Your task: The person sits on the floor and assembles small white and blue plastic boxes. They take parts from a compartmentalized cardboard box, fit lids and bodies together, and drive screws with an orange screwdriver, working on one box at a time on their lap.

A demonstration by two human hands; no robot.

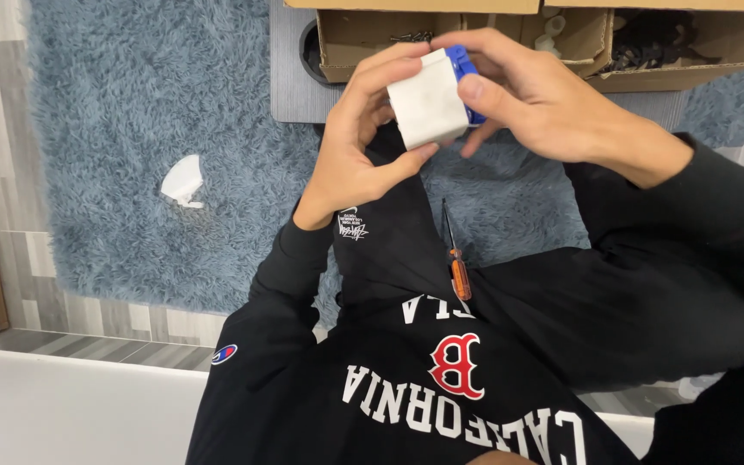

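Both hands hold a white plastic cube-shaped block (pixel 428 108) with a blue plastic piece (pixel 462 73) in the air above the blue shaggy rug (pixel 114 129). The left hand (pixel 359 151) cups its near side; the right hand (pixel 527 95) pinches the blue end. The fingertip grip looks shallow, so I judge the block could slip, and the blue piece might pop loose onto the rug. The orange-handled screwdriver (pixel 458 271) lying on the lap could roll off.

We see a small white block (pixel 428 108), boxy and plain-faced, with a matte surface and softly rounded corners. It is tilted, one corner pointing down toward the lap, and held in the air above the blue shag rug, in front of the cardboard box. A bright blue part (pixel 462 69) sits against its upper right side, mostly hidden, so we cannot tell its full shape or how it joins the white piece. The broad white face turns toward us and shows faint shallow marks, too dim to make out.
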